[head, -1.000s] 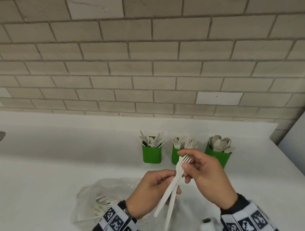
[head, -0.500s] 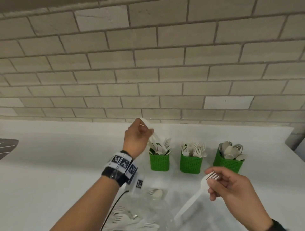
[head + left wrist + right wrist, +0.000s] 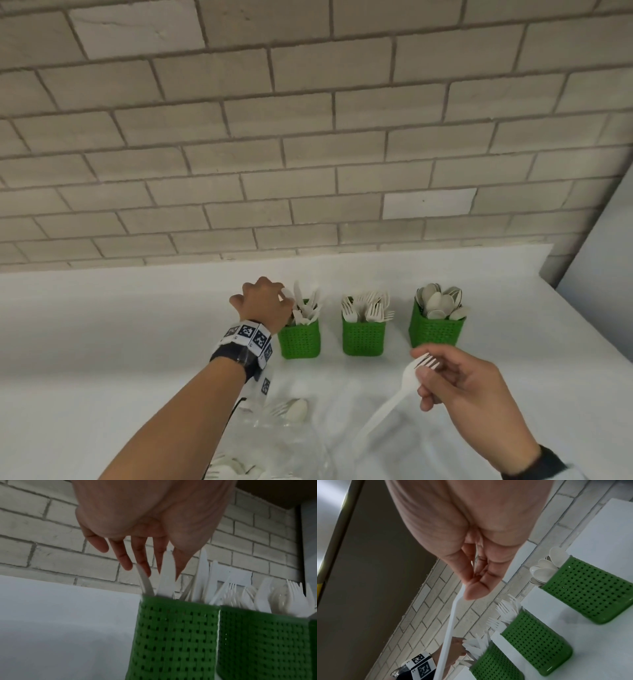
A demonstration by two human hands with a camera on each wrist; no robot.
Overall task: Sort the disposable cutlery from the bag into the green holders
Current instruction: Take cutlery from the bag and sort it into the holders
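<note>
Fingers of your left hand hang straight and relaxed, tips touching a knife standing in the left holder. Your right hand pinches a white fork in front of the spoon holder. Bag lies on counter, near edge.
</note>
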